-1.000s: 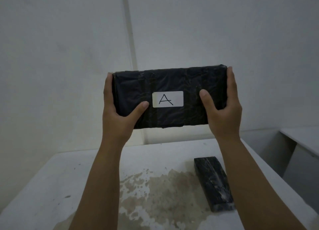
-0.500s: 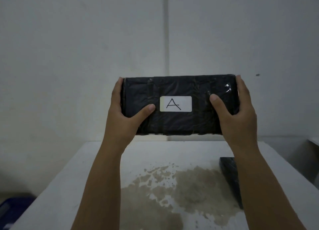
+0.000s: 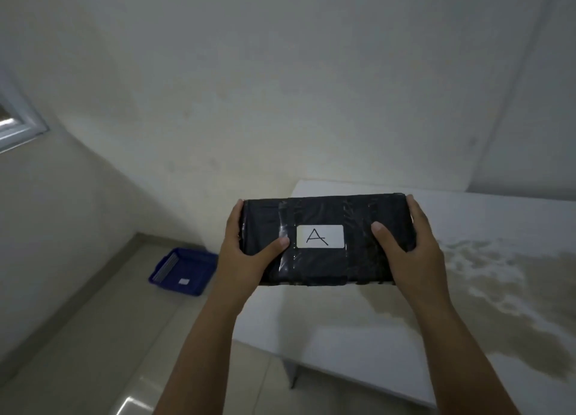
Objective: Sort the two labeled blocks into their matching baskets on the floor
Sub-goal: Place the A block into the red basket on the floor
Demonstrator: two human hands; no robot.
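You have the black wrapped block (image 3: pixel 327 240) held up in front of you, long side level, with its white label (image 3: pixel 320 236) marked "A" facing you. Your left hand (image 3: pixel 246 252) is clamped on the block's left end, thumb pressed on the front face just left of the label; your right hand (image 3: pixel 408 246) is clamped on the right end, thumb on the front face to the right of the label. The block hangs in the air above the near left corner of the white counter (image 3: pixel 358 346), whose top carries a wide brownish stain (image 3: pixel 514 296) on the right. Down on the tiled floor (image 3: pixel 93 336) to the left, near the wall, sits a blue basket (image 3: pixel 184 271) with a small white tag inside it, too blurred to read.
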